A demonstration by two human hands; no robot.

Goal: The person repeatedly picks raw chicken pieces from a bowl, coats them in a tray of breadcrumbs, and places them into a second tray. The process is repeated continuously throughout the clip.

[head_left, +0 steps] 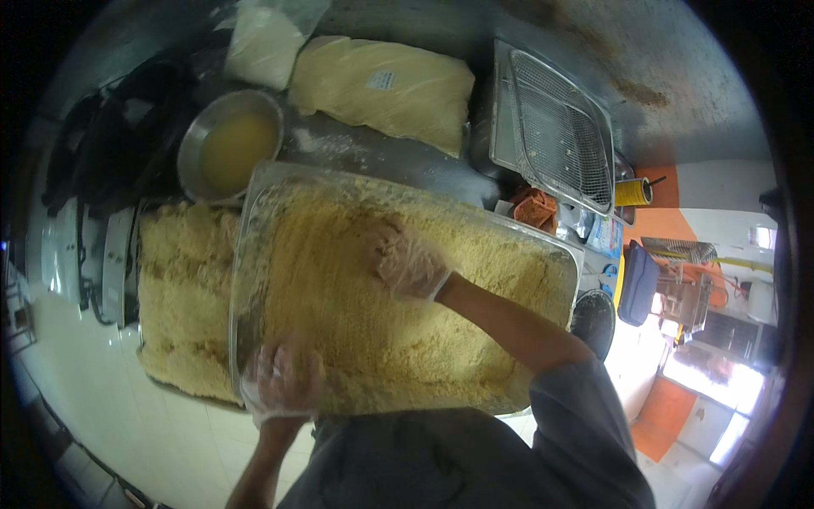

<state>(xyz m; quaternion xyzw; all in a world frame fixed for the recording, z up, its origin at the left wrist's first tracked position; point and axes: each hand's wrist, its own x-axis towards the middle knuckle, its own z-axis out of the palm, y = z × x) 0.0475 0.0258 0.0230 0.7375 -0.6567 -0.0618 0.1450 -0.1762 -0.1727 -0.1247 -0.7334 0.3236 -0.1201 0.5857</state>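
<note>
Wide and pale, a clear-sided tub (236, 316) in front of me holds a yellowish, crumbly breading-like mix (462, 335). My right hand (409, 261), in a clear plastic glove, reaches over the middle of the tub with its fingers down at the mix. Motion blur and the mix hide how those fingers are set. At the tub's near left corner is my left hand (284, 375), gloved as well. Its fingers are curled and appear to hold the rim there. Mix is thinly spread and streaked on the tub's left side, heaped thicker on the right.
Left of the tub, another container holds more crumbly mix (186, 297). A metal bowl (192, 161) of yellowish liquid stands behind it. Farther back lie a large bag of pale powder (381, 89) and a smaller white bag (264, 49). Wire baskets (564, 119) sit at the far right.
</note>
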